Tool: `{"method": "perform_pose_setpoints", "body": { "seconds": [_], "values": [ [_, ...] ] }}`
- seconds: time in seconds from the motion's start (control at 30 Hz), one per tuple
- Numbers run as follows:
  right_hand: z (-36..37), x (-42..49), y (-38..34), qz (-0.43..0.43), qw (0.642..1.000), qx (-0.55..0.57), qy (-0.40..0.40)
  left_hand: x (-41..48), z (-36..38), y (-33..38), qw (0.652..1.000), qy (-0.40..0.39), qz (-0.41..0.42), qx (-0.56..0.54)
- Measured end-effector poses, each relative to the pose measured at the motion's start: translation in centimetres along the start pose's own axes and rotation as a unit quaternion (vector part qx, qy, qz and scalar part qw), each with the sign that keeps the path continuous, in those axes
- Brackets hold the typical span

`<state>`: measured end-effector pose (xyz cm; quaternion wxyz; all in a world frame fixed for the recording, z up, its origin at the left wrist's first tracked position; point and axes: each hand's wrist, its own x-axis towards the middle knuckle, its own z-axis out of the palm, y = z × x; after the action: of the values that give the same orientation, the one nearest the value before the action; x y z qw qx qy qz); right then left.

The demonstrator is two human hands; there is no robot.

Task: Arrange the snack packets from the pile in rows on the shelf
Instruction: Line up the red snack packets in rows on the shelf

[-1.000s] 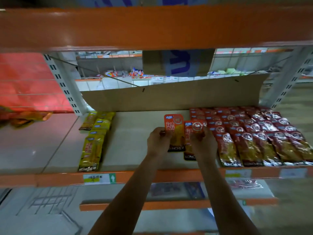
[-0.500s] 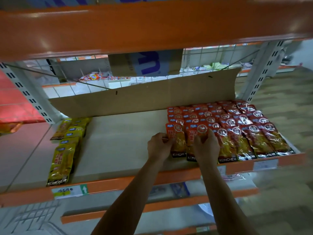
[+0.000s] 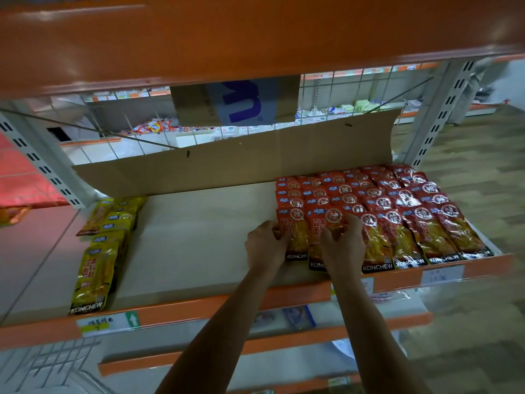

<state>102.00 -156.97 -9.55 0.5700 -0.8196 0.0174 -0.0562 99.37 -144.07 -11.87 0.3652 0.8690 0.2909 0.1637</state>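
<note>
Red snack packets point(image 3: 397, 206) lie in overlapping rows on the right half of the pale shelf board point(image 3: 199, 237). At the left end of those rows are two front packets. My left hand point(image 3: 265, 245) pinches the left edge of the leftmost red packet point(image 3: 294, 234). My right hand point(image 3: 342, 245) lies over the red packet beside it point(image 3: 319, 228), fingers curled on its face. Both packets lie flat on the shelf near its front edge.
A column of yellow snack packets point(image 3: 99, 251) lies at the shelf's left end. A cardboard sheet point(image 3: 227, 163) stands along the back. An orange beam point(image 3: 227, 38) hangs overhead and an orange front rail point(image 3: 199, 311) carries price labels. Grey uprights flank the bay.
Both hands moved the two red packets to the right, up against the red rows, and laid them flat. The view has swung so the shelf sits further left.
</note>
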Motion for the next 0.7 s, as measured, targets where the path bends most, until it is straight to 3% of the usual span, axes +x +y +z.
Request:
{"method": "perform_pose_setpoints", "body": {
  "seconds": [0.33,0.47,0.57,0.7],
  "values": [
    [0.3,-0.5,-0.1,-0.032,0.998,-0.037,-0.042,-0.4,0.0,-0.2,0.998,0.044,0.052,0.016],
    [0.9,-1.1,-0.5,-0.056,0.995,-0.039,-0.069,-1.2,-0.2,0.7,0.993,0.020,0.081,-0.080],
    [1.2,-1.2,-0.6,-0.085,0.991,-0.063,-0.081,-1.3,-0.4,1.0,0.986,-0.023,0.035,-0.161],
    [1.2,-1.1,-0.3,-0.116,0.984,-0.112,-0.078,-1.2,-0.6,0.3,0.981,-0.020,0.006,-0.195]
  ]
}}
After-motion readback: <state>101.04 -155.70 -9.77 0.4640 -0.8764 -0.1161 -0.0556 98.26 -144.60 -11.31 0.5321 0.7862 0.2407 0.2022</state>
